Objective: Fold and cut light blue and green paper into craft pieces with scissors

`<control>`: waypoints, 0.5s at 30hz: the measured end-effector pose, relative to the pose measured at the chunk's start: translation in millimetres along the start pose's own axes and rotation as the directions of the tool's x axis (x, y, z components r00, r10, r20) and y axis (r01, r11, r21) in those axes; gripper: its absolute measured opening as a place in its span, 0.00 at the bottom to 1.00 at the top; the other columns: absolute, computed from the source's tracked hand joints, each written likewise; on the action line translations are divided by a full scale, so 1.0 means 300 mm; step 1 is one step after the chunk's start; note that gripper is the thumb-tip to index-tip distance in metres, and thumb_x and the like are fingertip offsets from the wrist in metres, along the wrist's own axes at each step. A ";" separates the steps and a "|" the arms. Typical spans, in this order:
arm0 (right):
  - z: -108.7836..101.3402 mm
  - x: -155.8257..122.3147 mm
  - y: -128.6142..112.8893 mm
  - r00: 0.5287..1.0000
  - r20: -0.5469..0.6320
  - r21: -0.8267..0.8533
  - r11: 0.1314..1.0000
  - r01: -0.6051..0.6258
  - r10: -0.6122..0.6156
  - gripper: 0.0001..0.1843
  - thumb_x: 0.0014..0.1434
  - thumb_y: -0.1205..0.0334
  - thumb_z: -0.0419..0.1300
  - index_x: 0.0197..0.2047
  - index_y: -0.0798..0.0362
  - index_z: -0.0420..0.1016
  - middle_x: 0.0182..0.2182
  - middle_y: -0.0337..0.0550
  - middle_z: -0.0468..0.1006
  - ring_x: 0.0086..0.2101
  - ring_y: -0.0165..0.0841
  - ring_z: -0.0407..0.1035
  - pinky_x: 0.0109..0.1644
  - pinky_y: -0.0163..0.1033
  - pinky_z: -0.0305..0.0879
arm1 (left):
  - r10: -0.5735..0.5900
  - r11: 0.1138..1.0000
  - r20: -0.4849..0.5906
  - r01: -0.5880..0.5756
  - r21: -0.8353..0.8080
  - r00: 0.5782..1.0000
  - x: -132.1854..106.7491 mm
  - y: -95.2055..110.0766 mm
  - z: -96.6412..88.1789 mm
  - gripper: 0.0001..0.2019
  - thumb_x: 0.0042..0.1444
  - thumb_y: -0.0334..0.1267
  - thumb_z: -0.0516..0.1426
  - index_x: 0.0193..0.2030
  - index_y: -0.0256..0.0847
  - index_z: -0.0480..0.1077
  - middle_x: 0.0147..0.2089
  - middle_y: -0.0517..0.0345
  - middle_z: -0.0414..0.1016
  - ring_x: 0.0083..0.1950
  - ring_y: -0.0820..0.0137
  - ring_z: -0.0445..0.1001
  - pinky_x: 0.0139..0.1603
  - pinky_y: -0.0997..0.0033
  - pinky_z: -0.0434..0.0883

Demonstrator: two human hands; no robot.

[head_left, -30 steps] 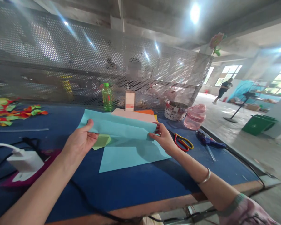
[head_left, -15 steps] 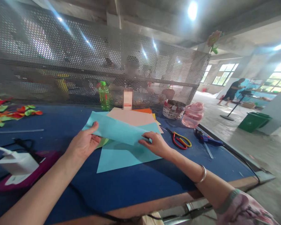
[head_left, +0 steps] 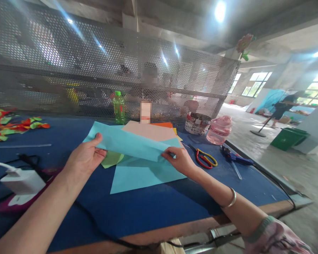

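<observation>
An aqua paper sheet [head_left: 127,145] is lifted in a curved flap over the blue tabletop [head_left: 148,215]. My left hand [head_left: 85,156] pinches its left end, and my right hand [head_left: 178,161] grips its lower right edge. Beneath lies flat aqua paper [head_left: 144,179]; I cannot tell whether it is the same sheet. A green paper piece [head_left: 111,159] pokes out near my left hand. Peach paper [head_left: 148,131] and orange paper [head_left: 161,125] lie beyond.
Red-handled scissors [head_left: 204,158] and a blue glue gun [head_left: 234,158] lie right of my right hand. Behind them stand a woven basket [head_left: 197,123], a pink jar [head_left: 219,130] and a green bottle [head_left: 119,107]. A white charger [head_left: 22,181] and cables lie left, before a perforated metal screen [head_left: 108,63].
The held aqua flap now lies lower and flatter, showing more peach paper. My left hand has shifted slightly left. A person at the back right has walked rightward.
</observation>
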State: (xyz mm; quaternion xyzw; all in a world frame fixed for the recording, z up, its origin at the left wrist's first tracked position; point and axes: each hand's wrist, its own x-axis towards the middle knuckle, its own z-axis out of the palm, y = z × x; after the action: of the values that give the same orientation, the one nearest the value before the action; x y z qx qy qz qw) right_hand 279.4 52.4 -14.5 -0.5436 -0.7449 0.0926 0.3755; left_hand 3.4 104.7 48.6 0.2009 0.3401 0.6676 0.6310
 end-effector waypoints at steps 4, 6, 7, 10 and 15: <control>0.005 0.013 0.016 0.965 -0.176 0.265 0.953 -0.145 0.195 0.27 0.47 0.54 0.67 0.49 0.54 0.68 0.44 0.49 0.72 0.40 0.35 0.68 0.37 0.38 0.69 | -0.026 0.998 -0.011 0.026 -0.050 1.000 0.001 0.012 0.000 0.13 0.61 0.19 0.49 0.29 0.34 0.66 0.19 0.65 0.74 0.16 0.82 0.69 0.16 0.88 0.68; 0.008 0.017 0.011 0.932 -0.095 0.466 0.843 -0.269 0.350 0.43 0.43 0.51 0.69 0.59 0.54 0.58 0.50 0.55 0.69 0.41 0.37 0.69 0.38 0.41 0.72 | -0.035 0.997 -0.006 0.034 -0.065 0.999 0.005 0.015 0.000 0.13 0.62 0.20 0.48 0.29 0.35 0.66 0.19 0.65 0.74 0.16 0.81 0.69 0.16 0.89 0.67; 0.008 0.017 0.003 0.912 -0.025 0.556 0.764 -0.328 0.409 0.48 0.43 0.51 0.70 0.63 0.53 0.53 0.52 0.57 0.68 0.41 0.37 0.69 0.39 0.43 0.73 | -0.038 0.997 0.003 0.038 -0.072 0.999 0.007 0.016 0.001 0.13 0.62 0.20 0.48 0.29 0.35 0.66 0.20 0.65 0.74 0.17 0.81 0.70 0.16 0.89 0.68; 0.006 0.014 -0.027 0.852 0.105 0.715 0.556 -0.424 0.513 0.56 0.44 0.53 0.70 0.68 0.51 0.42 0.58 0.61 0.61 0.46 0.40 0.70 0.43 0.44 0.74 | -0.025 0.994 -0.009 0.024 -0.103 1.000 0.013 0.014 0.004 0.13 0.62 0.20 0.47 0.30 0.34 0.66 0.20 0.65 0.74 0.16 0.82 0.70 0.16 0.89 0.68; -0.007 0.007 -0.053 0.831 0.031 0.680 0.598 -0.425 0.556 0.59 0.41 0.51 0.72 0.68 0.49 0.43 0.61 0.57 0.59 0.55 0.44 0.63 0.54 0.45 0.67 | -0.017 0.992 -0.024 0.014 -0.126 1.000 0.014 0.012 0.014 0.13 0.62 0.20 0.47 0.30 0.34 0.66 0.20 0.63 0.74 0.17 0.80 0.72 0.14 0.87 0.67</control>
State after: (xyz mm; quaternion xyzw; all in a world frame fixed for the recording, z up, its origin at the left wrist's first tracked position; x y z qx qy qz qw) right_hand 268.8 47.4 -3.2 -0.5645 -0.4449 0.3990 0.5693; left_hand 3.3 109.7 53.4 0.1495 0.3068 0.6853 0.6434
